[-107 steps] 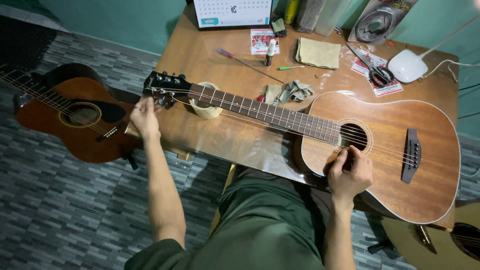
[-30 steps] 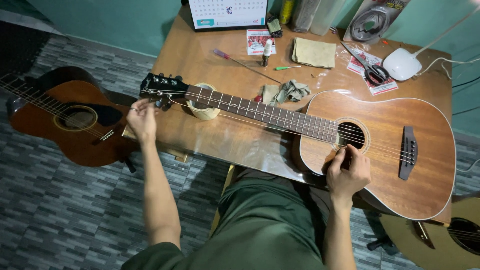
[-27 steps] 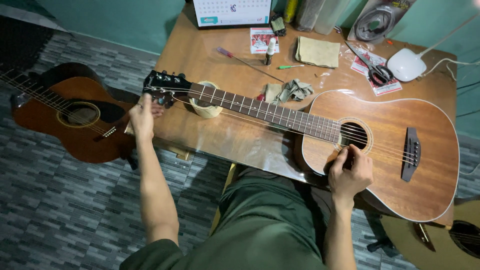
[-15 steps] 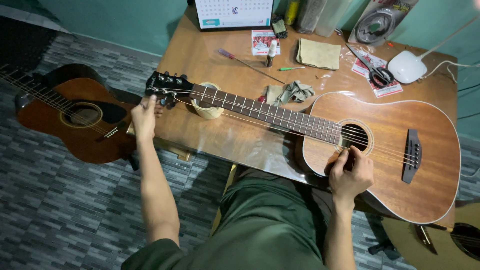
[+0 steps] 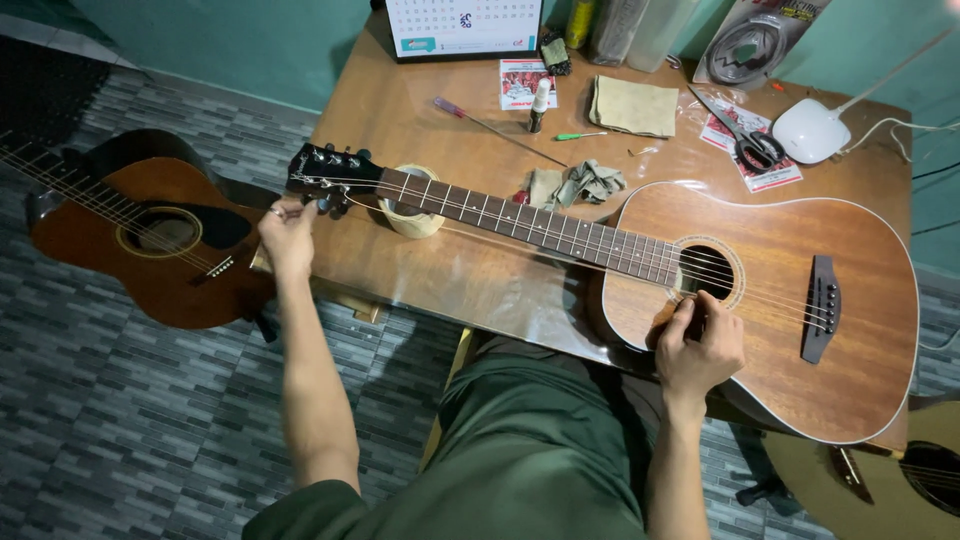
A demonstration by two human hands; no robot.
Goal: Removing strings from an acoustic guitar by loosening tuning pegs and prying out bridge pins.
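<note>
1. The left hand (image 5: 288,232) is pinched shut, thumb and fingers closed on a tuning peg at the lower edge of the dark headstock (image 5: 330,172) of the reddish-brown wooden acoustic guitar (image 5: 760,290); a ring shows on one finger.
2. That guitar lies flat across the brown wooden table (image 5: 450,280), its neck running from the left hand over to the right hand, its headstock reaching just past the table's left edge.
3. Just right of the left hand, a pale roll of tape (image 5: 412,213) sits under the neck and props it up.
4. The right hand (image 5: 698,345) is curled on the guitar body beside the round sound hole (image 5: 706,272), fingertips at the strings there. Whether it pinches a string or a pick cannot be told.
5. Beyond the right hand, further along the body, sits the dark bridge (image 5: 820,307).
6. Left of and below the left hand, a second, darker brown acoustic guitar (image 5: 150,240) lies on the grey patterned floor (image 5: 120,420).
7. Beyond the neck, away from both hands, lie a crumpled grey-green rag (image 5: 585,183), a folded tan cloth (image 5: 632,105), a long red-handled screwdriver (image 5: 495,130), black-handled scissors (image 5: 745,140) and a white desk lamp base (image 5: 812,130).
</note>
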